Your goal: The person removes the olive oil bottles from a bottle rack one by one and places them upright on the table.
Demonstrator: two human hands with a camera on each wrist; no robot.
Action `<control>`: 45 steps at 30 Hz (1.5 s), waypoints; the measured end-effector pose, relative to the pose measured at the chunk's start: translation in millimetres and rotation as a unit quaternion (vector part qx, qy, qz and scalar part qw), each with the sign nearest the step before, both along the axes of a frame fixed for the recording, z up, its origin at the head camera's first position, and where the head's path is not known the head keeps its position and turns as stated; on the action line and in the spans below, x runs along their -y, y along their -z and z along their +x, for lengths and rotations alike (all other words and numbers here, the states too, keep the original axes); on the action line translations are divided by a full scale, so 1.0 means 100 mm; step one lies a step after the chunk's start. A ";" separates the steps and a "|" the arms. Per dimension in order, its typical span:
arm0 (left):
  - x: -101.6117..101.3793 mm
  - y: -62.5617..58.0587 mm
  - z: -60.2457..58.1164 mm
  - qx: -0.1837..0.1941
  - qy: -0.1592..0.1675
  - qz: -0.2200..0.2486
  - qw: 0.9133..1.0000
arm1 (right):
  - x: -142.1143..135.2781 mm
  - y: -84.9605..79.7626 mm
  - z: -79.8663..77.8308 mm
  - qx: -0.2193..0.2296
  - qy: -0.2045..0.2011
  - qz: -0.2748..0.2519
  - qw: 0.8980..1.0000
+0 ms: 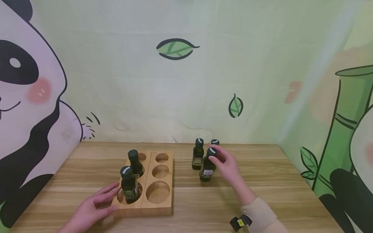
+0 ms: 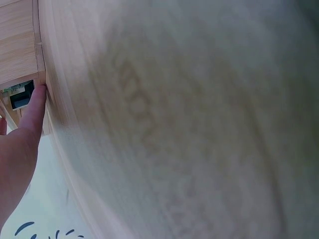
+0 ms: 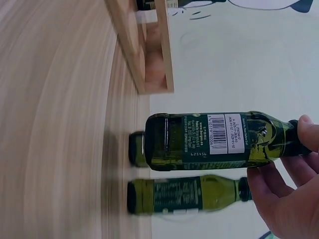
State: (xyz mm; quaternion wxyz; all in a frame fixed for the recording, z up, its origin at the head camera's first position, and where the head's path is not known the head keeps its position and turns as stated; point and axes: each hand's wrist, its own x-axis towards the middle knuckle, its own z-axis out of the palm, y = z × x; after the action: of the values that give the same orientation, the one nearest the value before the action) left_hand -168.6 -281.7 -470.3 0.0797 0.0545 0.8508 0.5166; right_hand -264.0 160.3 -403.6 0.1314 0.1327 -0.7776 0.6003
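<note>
At left, with spread fingers of the left hand (image 1: 90, 207), touching a light-brown wooden tray with round wells (image 1: 157, 209), just beside two dark-green, black-capped glass bottles (image 1: 130, 187) seated in its left column. Rightward, past a matching standing bottle (image 1: 198, 159) on the wood-grained counter (image 1: 186, 202), pinching a labelled green glass bottle (image 1: 207, 168) near its cap with the right hand (image 1: 228, 166).

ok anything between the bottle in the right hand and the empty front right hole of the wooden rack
Nothing visible blocks it: bare tabletop and the edge of the rack lie between the held bottle and that hole. Another bottle stands just left but farther back, probably off the path.
</note>
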 end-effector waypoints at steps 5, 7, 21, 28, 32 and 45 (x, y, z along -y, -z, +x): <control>0.00 0.00 0.00 -0.004 0.004 -0.002 1.000 | -0.15 0.02 0.01 0.007 0.013 0.014 1.000; 0.00 0.00 0.00 -0.004 0.004 -0.006 1.000 | -0.21 0.03 0.00 0.010 0.021 0.023 0.999; -0.01 -0.02 0.01 -0.006 0.006 -0.013 1.000 | -0.58 0.06 -0.10 0.006 0.061 0.066 0.996; 0.00 -0.01 0.02 -0.013 0.009 -0.013 1.000 | -0.66 0.04 -0.17 0.005 0.072 0.072 0.995; 0.00 -0.01 0.01 -0.006 0.009 -0.008 1.000 | -0.69 0.05 -0.22 0.015 0.082 0.078 0.993; 0.00 -0.01 0.00 0.000 0.005 -0.007 1.000 | -0.75 0.09 -0.37 0.025 0.092 0.094 0.991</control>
State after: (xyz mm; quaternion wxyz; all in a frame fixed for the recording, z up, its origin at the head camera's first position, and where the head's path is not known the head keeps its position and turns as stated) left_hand -168.8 -281.3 -469.0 0.0820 0.0581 0.8539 0.5106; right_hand -300.8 234.9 -412.2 0.1538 0.0576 -0.8424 0.5132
